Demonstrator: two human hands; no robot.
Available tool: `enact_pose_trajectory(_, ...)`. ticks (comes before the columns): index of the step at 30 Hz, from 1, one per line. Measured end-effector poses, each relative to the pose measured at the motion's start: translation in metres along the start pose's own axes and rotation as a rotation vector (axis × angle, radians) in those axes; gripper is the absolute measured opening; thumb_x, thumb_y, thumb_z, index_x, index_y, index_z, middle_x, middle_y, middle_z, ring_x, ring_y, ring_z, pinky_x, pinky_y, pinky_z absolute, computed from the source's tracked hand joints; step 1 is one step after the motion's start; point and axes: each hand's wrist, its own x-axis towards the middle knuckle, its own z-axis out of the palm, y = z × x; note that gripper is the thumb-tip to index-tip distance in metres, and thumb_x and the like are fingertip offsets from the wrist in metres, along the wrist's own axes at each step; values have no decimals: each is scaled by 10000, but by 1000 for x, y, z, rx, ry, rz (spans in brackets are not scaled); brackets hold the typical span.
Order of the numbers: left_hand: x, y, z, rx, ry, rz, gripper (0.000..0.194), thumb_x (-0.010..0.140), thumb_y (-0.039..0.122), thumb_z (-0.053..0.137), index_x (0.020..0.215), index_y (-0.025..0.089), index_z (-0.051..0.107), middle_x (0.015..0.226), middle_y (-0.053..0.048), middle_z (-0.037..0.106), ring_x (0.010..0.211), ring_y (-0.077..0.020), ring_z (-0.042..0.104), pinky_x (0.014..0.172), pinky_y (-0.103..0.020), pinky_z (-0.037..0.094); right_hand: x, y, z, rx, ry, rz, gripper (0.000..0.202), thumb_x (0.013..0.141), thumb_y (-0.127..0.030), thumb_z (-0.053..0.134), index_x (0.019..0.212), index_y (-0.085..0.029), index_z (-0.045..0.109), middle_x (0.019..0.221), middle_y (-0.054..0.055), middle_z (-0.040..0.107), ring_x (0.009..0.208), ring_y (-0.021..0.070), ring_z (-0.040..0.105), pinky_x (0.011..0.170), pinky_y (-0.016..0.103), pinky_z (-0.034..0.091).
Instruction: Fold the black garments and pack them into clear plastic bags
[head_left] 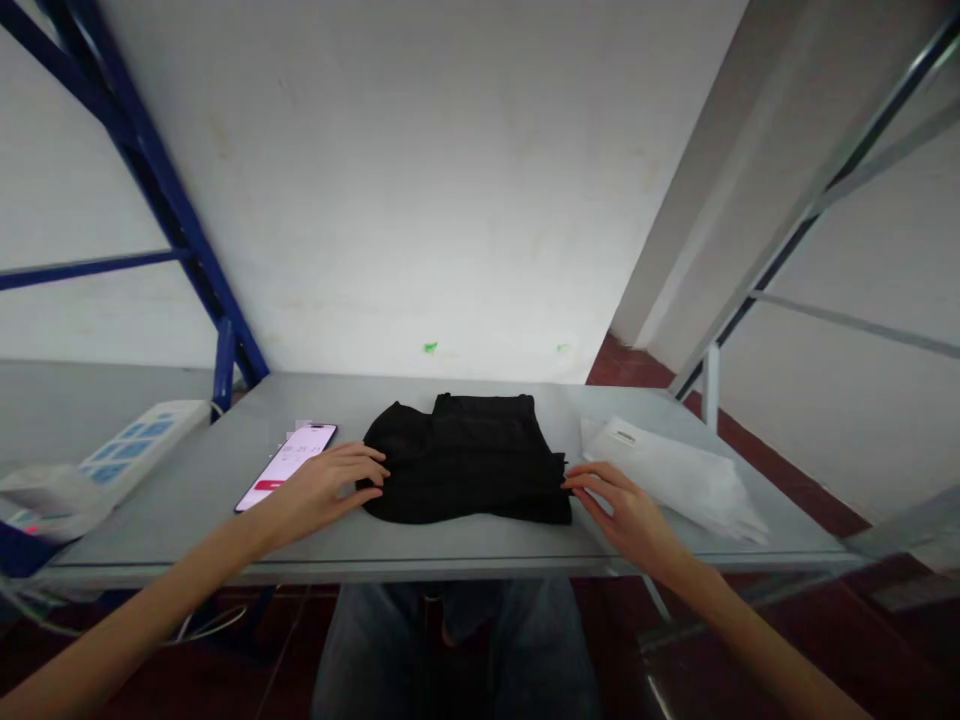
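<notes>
Black fabric, apparently a folded garment [465, 460], lies flat at the middle of the grey bench [191, 525], between the two hands and close to the near edge. Its left end is rounded; a squarer section projects at the back.

Left hand [341, 485]: the fingers [366, 469] are gently curved and touch the garment's left edge, the thumb set a narrow gap below them; whether cloth is pinched between them cannot be told. Right hand [616, 502]: the fingers [590, 482] extend to the garment's right edge, index and thumb tips close together at the border; whether they grip the fabric or merely touch it cannot be told.

Beside the left hand, a phone [296, 456] lies with its screen lit, set at a slant. Right of the garment, near the right hand, lies a whitish translucent bag [682, 478] bearing a small label [624, 436]. Far left: a white power strip [139, 450] with blue panels.
</notes>
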Motion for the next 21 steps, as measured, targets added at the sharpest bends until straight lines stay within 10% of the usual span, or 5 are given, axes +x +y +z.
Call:
enact_pose_trajectory(12, 34, -18, -23, -201, 106, -325, 417, 965, 600, 503, 969, 242, 716, 954, -29, 788, 951, -241, 718, 828, -297, 528, 43, 4, 10, 184, 97, 191, 339, 1047, -418, 415, 1038, -215, 687, 955, 69, 752, 851, 222, 705, 775, 325, 543)
enact_pose_trajectory(21, 72, -13, -20, 230, 54, -591, 541, 946, 660, 370, 1010, 223, 683, 986, -128, 754, 938, -322, 714, 845, -401, 510, 111, 37, 52, -80, 147, 442, 204, 1002, -299, 515, 1031, -206, 694, 991, 70, 769, 836, 213, 713, 794, 325, 502)
